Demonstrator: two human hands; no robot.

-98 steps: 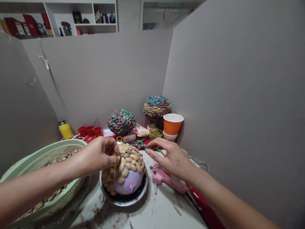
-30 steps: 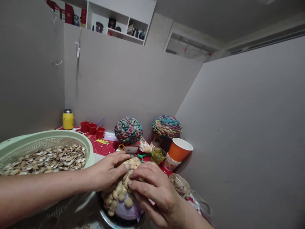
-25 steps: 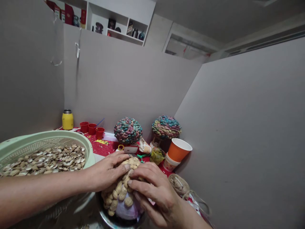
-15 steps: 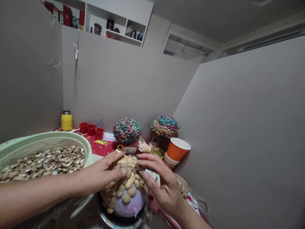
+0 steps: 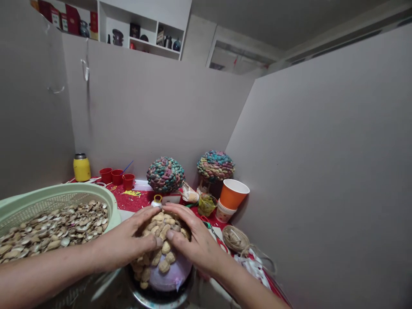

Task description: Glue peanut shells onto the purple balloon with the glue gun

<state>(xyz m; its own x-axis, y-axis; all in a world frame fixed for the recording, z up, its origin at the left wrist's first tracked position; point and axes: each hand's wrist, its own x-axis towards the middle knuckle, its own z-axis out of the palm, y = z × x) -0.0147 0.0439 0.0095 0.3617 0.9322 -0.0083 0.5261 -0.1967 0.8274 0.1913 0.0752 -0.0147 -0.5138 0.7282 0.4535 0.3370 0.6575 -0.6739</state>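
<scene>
A pale purple balloon (image 5: 172, 272), its knot facing me, sits in a round metal bowl (image 5: 146, 299). Peanuts in their shells (image 5: 165, 231) cover its top and left side; the lower front is bare. My left hand (image 5: 137, 229) cups the peanut layer from the left, fingers curved over the far top and thumb on the near side. My right hand (image 5: 195, 242) does the same from the right, its fingertips close to the left ones. Both are closed round the covered balloon; its far side is hidden behind them.
A green basket (image 5: 112, 206) of empty shells stands left. Behind are two painted peanut balls (image 5: 165, 175), red cups (image 5: 128, 181), a yellow bottle (image 5: 81, 168) and an orange paper cup (image 5: 232, 194). Scissors (image 5: 222, 244) and a twine coil (image 5: 236, 238) lie right. Grey panels (image 5: 154, 103) enclose the table.
My right hand has moved left and in, from fingers apart at the peanuts' edge to cupping them. My left hand stays on its side. The view has shifted slightly right.
</scene>
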